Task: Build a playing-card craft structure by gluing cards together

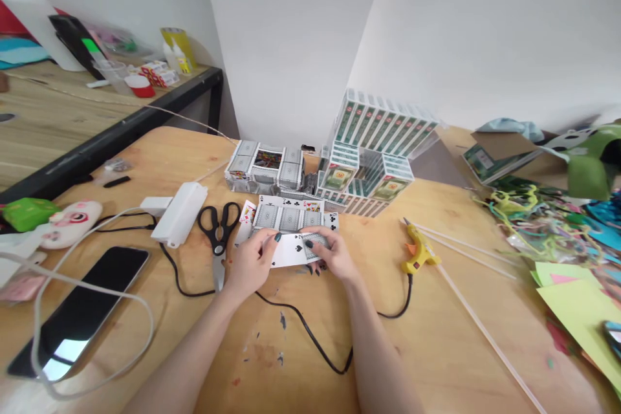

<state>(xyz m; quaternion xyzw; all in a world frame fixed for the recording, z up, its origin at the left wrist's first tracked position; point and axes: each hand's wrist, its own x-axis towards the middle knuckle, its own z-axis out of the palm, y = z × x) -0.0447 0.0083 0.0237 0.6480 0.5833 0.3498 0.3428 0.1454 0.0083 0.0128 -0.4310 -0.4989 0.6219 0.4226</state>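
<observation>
Between my two hands is a strip of playing cards (pixel 289 251), partly face up with spades showing and a grey-backed card at its right end. My left hand (pixel 253 260) pinches the strip's left end, and my right hand (pixel 332 252) grips the right end with the thumb on top. Just beyond lies a flat panel of joined cards (pixel 290 217), some face up, some back up. Behind it stands a box-like structure built of cards (pixel 266 165). Black-handled scissors (pixel 219 236) rest left of my left hand.
Stacked card boxes (pixel 366 178) form a tall block at the back right. A yellow glue gun (pixel 418 252) lies to the right, its black cord crossing in front of me. Leftward are a white power adapter (pixel 180 213) and a phone (pixel 82 310). Coloured paper (pixel 579 310) lies far right.
</observation>
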